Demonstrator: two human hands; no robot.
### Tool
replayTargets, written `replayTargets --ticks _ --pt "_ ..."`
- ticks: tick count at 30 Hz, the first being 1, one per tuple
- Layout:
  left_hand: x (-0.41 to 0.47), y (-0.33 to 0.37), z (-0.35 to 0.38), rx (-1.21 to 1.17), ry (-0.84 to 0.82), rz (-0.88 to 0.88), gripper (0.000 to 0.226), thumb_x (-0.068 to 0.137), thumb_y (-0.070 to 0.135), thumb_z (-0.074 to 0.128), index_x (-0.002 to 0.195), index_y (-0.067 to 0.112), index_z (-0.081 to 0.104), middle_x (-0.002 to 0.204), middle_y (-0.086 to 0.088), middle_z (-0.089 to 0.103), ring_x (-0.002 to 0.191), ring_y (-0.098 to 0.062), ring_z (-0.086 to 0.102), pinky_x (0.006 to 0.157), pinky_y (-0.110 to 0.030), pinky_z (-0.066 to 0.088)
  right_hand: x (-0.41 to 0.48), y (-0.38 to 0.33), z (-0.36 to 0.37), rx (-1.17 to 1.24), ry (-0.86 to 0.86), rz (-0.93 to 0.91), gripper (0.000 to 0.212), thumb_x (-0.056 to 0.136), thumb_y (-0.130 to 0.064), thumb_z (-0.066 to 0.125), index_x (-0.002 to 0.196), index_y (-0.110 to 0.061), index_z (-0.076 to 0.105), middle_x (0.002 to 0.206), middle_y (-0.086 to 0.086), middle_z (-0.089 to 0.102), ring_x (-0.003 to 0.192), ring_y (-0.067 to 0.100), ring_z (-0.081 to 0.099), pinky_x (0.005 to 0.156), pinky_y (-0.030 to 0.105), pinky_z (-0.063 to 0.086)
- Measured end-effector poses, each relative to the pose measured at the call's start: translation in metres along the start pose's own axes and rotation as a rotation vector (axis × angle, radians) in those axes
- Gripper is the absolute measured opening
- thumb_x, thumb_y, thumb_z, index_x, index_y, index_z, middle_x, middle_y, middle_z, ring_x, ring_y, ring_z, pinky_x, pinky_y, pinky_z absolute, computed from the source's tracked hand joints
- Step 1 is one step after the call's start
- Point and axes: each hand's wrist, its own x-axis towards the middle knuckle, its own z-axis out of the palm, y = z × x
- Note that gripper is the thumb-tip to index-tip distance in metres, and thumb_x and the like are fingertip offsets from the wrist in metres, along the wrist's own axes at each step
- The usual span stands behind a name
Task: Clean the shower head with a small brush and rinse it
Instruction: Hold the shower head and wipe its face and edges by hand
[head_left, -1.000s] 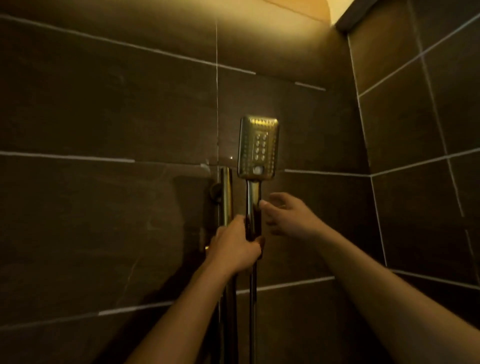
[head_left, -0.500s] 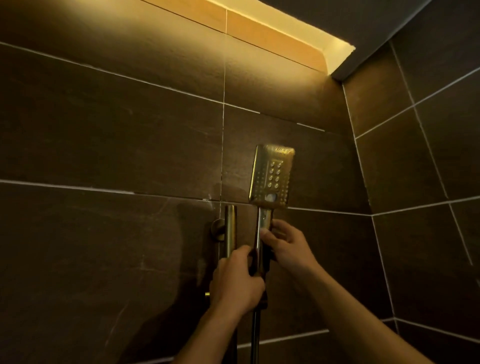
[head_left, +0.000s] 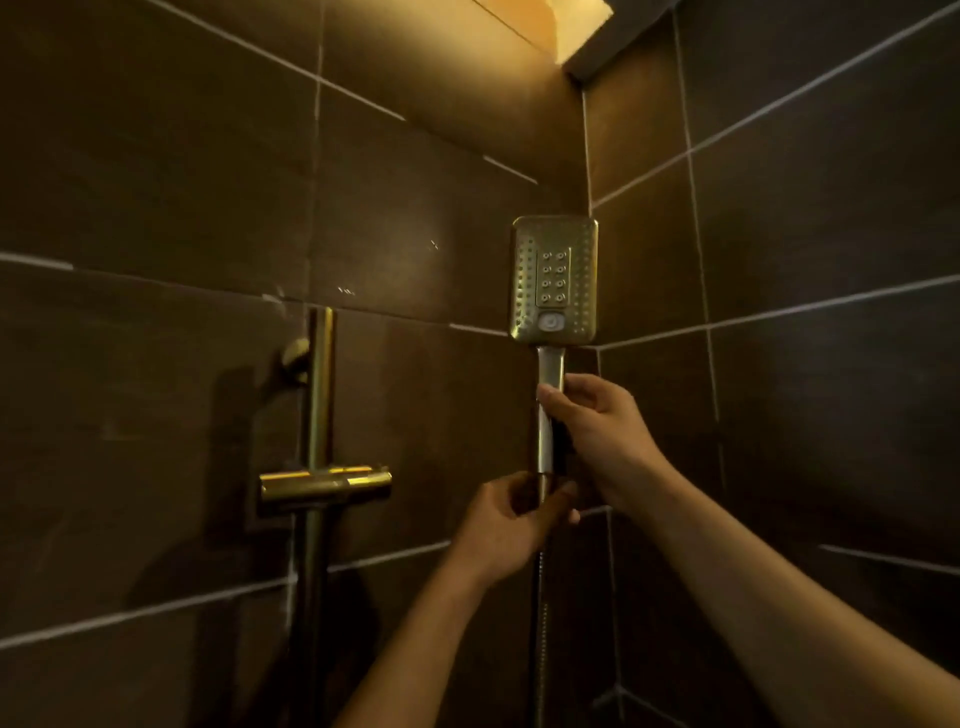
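Dark tiled walls close in under dim amber light. Fingers of our right hand curl round the handle just below the spray face, gripping it. Lower down, our left hand pinches the handle's foot, where the hose joins. Straight above both hands stands the shower head, upright, its long axis vertical, nozzles turned toward us. It is clear of the holder on the slide rail, which stands well apart to our left. No brush is in view. We judge the scrubbing not yet begun. The right hand, nearer the nozzles, looks able to carry the head alone, while the left, lowest on the handle, would be the one to let go and bring a brush up to the face.
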Motion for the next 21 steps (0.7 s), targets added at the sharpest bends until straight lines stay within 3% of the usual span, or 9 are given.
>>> replayTargets --ticks 4,6,8,10,12,16,19,21 --pt "-0.028 -0.029 0.062 -0.243 -0.037 -0.223 0.019 0.098 0.025 0.056 0.092 0.010 0.065 0.066 -0.004 0.070 0.056 -0.014 0.062 0.053 -0.023 0.048 -0.050 0.021 -0.031 0.016 -0.006 0.068 0.023 0.097 -0.026 0.065 0.114 -0.011 0.068 0.093 0.000 0.074 0.087 0.010 0.071 0.078 0.029 0.055" --pt "-0.049 -0.041 0.092 -0.291 -0.028 -0.324 0.021 0.098 0.024 0.056 0.083 0.010 0.062 0.050 0.002 0.061 0.040 -0.010 0.054 0.041 -0.022 0.044 -0.079 0.032 -0.049 0.024 -0.015 0.099 0.021 0.097 -0.026 0.066 0.111 -0.011 0.068 0.085 -0.004 0.070 0.079 0.006 0.066 0.075 0.025 0.052" --pt "-0.070 -0.055 0.120 -0.293 0.007 -0.439 0.018 0.094 0.030 0.062 0.081 0.016 0.060 0.047 0.006 0.055 0.037 -0.008 0.046 0.041 -0.022 0.037 -0.107 0.045 -0.066 0.029 -0.039 0.144 0.020 0.097 -0.026 0.066 0.112 -0.013 0.066 0.088 -0.002 0.070 0.084 0.010 0.067 0.079 0.030 0.055" --pt "-0.093 -0.063 0.147 -0.330 0.001 -0.572 0.016 0.090 0.035 0.065 0.090 0.020 0.059 0.054 0.005 0.055 0.039 -0.008 0.045 0.043 -0.023 0.035 -0.135 0.059 -0.080 0.068 -0.059 0.228 0.020 0.098 -0.024 0.063 0.116 -0.014 0.062 0.095 0.004 0.070 0.087 0.017 0.070 0.082 0.037 0.056" --pt "-0.117 -0.064 0.173 -0.379 -0.005 -0.667 0.015 0.090 0.034 0.065 0.093 0.021 0.058 0.059 0.003 0.056 0.043 -0.009 0.046 0.045 -0.023 0.035 -0.161 0.070 -0.091 0.144 -0.052 0.333 0.019 0.101 -0.023 0.059 0.117 -0.012 0.058 0.092 0.007 0.068 0.079 0.018 0.068 0.074 0.036 0.057" --pt "-0.166 -0.064 0.222 -0.392 0.149 -0.739 0.020 0.093 0.015 0.060 0.075 0.016 0.052 0.045 0.005 0.057 0.046 -0.009 0.049 0.043 -0.022 0.035 -0.211 0.097 -0.112 0.083 0.018 0.433 0.019 0.096 -0.028 0.066 0.107 -0.014 0.058 0.074 0.001 0.057 0.060 0.012 0.055 0.058 0.028 0.050" --pt "-0.194 -0.079 0.250 -0.342 0.217 -0.851 0.016 0.090 0.019 0.063 0.078 0.016 0.053 0.071 -0.006 0.059 0.068 -0.021 0.058 0.058 -0.028 0.040 -0.243 0.112 -0.121 0.009 0.099 0.472 0.021 0.095 -0.029 0.067 0.086 -0.012 0.059 0.058 -0.003 0.052 0.052 0.013 0.050 0.051 0.029 0.046" --pt "-0.214 -0.088 0.266 -0.309 0.234 -0.893 0.014 0.088 0.024 0.063 0.091 0.010 0.059 0.083 -0.010 0.064 0.081 -0.026 0.063 0.062 -0.030 0.044 -0.261 0.117 -0.125 0.026 0.110 0.523 0.025 0.095 -0.033 0.068 0.084 -0.011 0.061 0.051 -0.005 0.049 0.048 0.012 0.048 0.048 0.029 0.044"
